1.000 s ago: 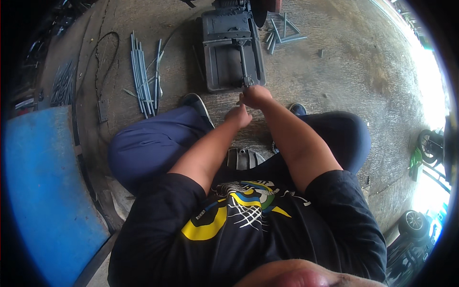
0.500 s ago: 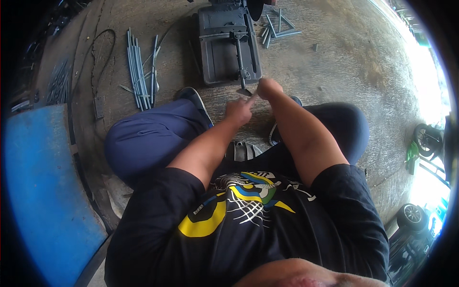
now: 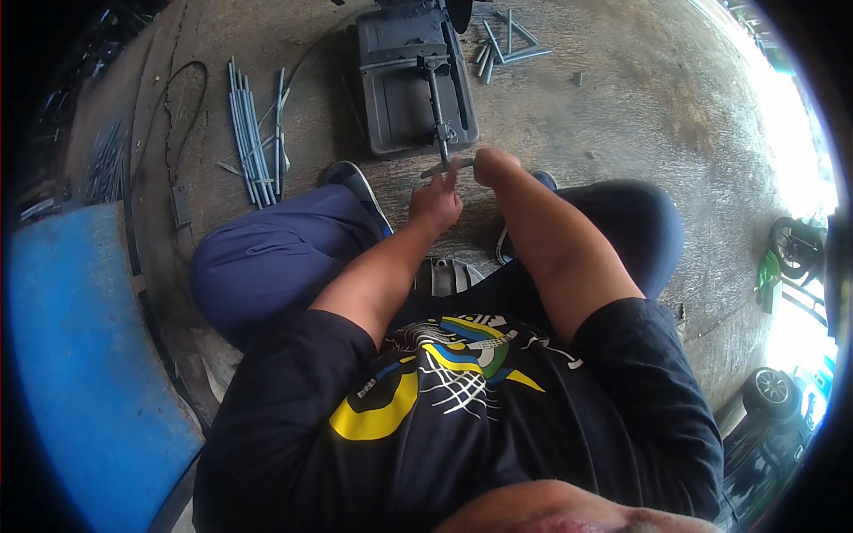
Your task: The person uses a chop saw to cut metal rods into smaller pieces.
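Note:
In front of my crossed legs stands a dark grey cut-off saw (image 3: 378, 107), with a clamp screw (image 3: 436, 102) running along its base towards me. A cross handle (image 3: 433, 171) sits at the near end of the screw. My right hand (image 3: 496, 167) is closed at the right end of this handle; its fingers are mostly hidden from above. Just left of it, my left hand (image 3: 434, 206) has a finger stretched up against the handle, slightly blurred. Nothing shows in the left palm.
Several long metal tubes (image 3: 246, 133) lie left of the saw, and short cut pieces (image 3: 508, 53) lie to its right. A blue panel (image 3: 98, 355) fills the left side. A grey metal part (image 3: 444, 277) lies between my legs. Wheels (image 3: 771, 391) stand at the far right.
The handle has turned, its left end now showing further left. My left hand has shifted a little left, its finger swinging from pointing right to pointing upward. My right hand stays at the handle.

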Action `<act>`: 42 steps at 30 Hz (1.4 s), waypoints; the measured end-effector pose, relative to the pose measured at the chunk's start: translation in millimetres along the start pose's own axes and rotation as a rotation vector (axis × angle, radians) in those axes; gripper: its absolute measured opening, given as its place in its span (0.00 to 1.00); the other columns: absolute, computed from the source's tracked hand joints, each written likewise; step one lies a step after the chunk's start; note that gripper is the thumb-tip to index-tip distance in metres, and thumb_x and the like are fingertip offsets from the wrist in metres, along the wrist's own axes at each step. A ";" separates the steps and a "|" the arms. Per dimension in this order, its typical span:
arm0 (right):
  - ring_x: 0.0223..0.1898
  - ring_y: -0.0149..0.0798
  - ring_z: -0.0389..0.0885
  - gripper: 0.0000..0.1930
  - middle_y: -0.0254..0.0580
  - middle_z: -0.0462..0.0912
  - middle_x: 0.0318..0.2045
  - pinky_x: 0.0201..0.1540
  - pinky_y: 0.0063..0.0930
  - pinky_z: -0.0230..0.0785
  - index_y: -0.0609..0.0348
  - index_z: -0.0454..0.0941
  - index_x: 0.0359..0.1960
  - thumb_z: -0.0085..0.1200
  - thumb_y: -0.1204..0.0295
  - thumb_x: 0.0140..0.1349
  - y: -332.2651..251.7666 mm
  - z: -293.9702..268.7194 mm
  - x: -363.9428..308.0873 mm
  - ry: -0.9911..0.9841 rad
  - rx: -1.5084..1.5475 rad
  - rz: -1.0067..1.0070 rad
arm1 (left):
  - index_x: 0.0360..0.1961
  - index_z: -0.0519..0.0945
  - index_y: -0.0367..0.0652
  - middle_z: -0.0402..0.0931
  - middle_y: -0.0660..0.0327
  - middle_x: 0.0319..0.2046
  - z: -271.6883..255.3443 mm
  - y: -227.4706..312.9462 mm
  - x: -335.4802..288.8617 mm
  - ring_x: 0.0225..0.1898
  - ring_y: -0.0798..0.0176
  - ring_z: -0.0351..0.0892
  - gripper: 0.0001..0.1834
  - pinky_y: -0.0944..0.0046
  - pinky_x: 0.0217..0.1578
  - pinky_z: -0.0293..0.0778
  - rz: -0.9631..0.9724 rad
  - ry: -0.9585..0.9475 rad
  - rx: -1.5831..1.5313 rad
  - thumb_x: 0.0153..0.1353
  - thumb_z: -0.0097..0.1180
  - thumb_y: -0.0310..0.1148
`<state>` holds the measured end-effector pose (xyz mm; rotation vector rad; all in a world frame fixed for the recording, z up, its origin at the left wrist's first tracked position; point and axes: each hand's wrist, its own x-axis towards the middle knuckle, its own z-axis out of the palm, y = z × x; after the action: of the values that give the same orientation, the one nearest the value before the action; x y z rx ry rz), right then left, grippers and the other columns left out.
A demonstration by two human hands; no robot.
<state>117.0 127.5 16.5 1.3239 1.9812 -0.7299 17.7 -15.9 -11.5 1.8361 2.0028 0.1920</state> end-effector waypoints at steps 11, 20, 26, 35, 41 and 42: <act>0.47 0.53 0.79 0.16 0.54 0.81 0.43 0.48 0.41 0.72 0.59 0.80 0.44 0.48 0.73 0.53 -2.1 29.6 41.9 0.050 -0.077 -0.237 | 0.55 0.74 0.51 0.80 0.53 0.40 1.7 -18.8 17.3 0.38 0.49 0.81 0.23 0.50 0.44 0.74 -0.016 -0.214 -0.138 0.57 0.48 0.39; 0.50 0.48 0.78 0.16 0.51 0.79 0.47 0.49 0.41 0.72 0.57 0.80 0.45 0.50 0.71 0.55 8.1 32.4 50.8 0.010 -0.081 -0.185 | 0.67 0.57 0.50 0.76 0.47 0.46 -18.2 2.2 -2.2 0.41 0.47 0.80 0.34 0.46 0.48 0.71 -0.457 -0.340 -0.073 0.57 0.47 0.37; 0.48 0.51 0.78 0.14 0.51 0.80 0.45 0.49 0.43 0.72 0.56 0.79 0.43 0.46 0.70 0.57 -19.7 -8.6 6.1 0.316 0.228 -0.013 | 0.36 0.82 0.36 0.81 0.47 0.33 16.8 -40.7 6.5 0.40 0.47 0.80 0.18 0.51 0.42 0.74 -0.440 -0.547 -0.061 0.53 0.49 0.39; 0.45 0.52 0.79 0.13 0.53 0.82 0.38 0.50 0.40 0.71 0.55 0.82 0.37 0.52 0.63 0.55 -100.0 -42.5 58.3 0.561 0.795 -0.198 | 0.35 0.82 0.43 0.80 0.48 0.40 -47.9 -97.0 89.8 0.44 0.46 0.79 0.14 0.53 0.46 0.73 -0.908 0.332 -0.555 0.52 0.51 0.38; 0.38 0.43 0.83 0.10 0.41 0.84 0.33 0.40 0.35 0.74 0.52 0.83 0.33 0.49 0.65 0.59 -40.7 -59.5 208.4 0.522 1.034 -0.192 | 0.34 0.83 0.42 0.80 0.46 0.36 -64.3 -66.6 222.2 0.42 0.45 0.80 0.16 0.53 0.46 0.73 -0.828 0.448 -0.836 0.53 0.49 0.39; 0.38 0.43 0.83 0.10 0.41 0.84 0.33 0.40 0.35 0.74 0.52 0.83 0.33 0.49 0.65 0.59 -94.4 -64.0 197.6 0.462 1.051 -0.256 | 0.35 0.83 0.41 0.80 0.47 0.38 -62.1 -125.0 223.3 0.43 0.46 0.80 0.17 0.53 0.46 0.73 -0.858 0.450 -0.813 0.54 0.47 0.40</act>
<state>-41.4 257.8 -83.4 1.9493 2.2100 -1.9022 -131.4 198.0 -48.3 0.3997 2.2944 1.0237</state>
